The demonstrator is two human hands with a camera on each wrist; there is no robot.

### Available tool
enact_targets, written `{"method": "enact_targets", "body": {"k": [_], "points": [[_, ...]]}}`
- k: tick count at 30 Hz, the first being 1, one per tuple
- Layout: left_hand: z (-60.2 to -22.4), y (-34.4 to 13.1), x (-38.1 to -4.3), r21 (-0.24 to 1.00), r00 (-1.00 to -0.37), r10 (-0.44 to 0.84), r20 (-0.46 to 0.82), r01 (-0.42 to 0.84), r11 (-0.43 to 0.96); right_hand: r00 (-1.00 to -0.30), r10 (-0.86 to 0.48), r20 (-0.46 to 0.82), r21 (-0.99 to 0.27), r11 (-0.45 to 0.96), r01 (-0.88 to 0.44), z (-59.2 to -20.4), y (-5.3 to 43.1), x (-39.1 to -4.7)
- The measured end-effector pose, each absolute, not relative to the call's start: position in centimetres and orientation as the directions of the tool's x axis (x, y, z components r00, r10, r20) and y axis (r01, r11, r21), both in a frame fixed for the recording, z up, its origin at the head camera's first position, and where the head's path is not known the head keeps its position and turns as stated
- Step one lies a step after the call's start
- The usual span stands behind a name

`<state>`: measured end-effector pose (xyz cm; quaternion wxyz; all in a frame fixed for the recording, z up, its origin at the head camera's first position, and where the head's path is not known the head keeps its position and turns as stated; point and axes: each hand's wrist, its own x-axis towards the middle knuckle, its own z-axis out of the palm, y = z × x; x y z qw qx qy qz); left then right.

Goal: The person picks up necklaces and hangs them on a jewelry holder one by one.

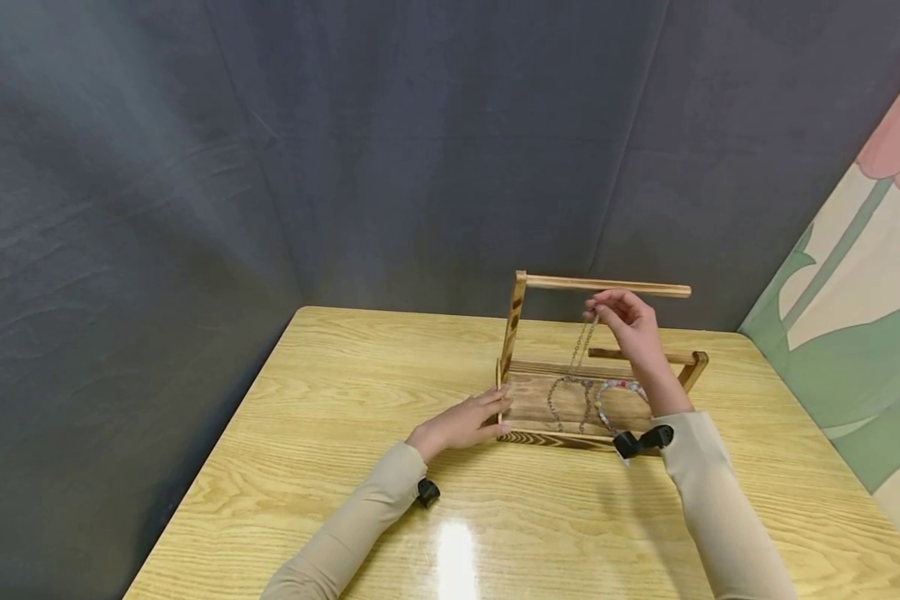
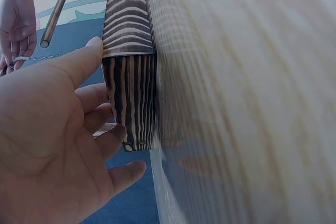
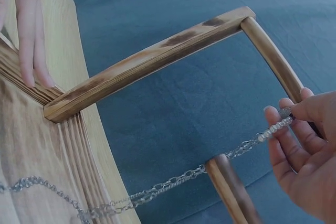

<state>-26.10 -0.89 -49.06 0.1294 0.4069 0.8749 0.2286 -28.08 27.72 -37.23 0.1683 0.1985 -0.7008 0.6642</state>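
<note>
My right hand [image 1: 633, 333] pinches the end of a silver chain necklace [image 3: 173, 182] between thumb and fingertips, close under the top bar. White pearl-like beads [image 3: 274, 128] show right by the fingertips. From there the chain slants down, its lower part spread over the base of a wooden jewelry stand [image 1: 513, 325]. Beside it on the base is a string of colorful beads [image 1: 621, 385], partly hidden by the right arm. At the stand's left end, my left hand [image 1: 461, 421] rests with extended fingers against the end panel; its thumb lies near the front corner.
The stand has a tall post with a top bar [image 1: 607, 286] and a lower bar [image 1: 607, 354] from a shorter right post. It stands on a wood-grain table [image 1: 360, 375]. Dark cloth [image 1: 420, 167] hangs behind, and a flower-patterned cloth [image 1: 855, 333] is at the right.
</note>
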Motion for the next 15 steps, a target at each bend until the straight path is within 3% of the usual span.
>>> {"method": "enact_targets", "body": {"k": [15], "points": [[-49.07,-0.99,-26.18,0.457,-0.628,0.778,-0.026,0.685,0.568,-0.853,-0.023,0.521,-0.851,-0.085,-0.518,-37.35,28.68,-28.1]]}}
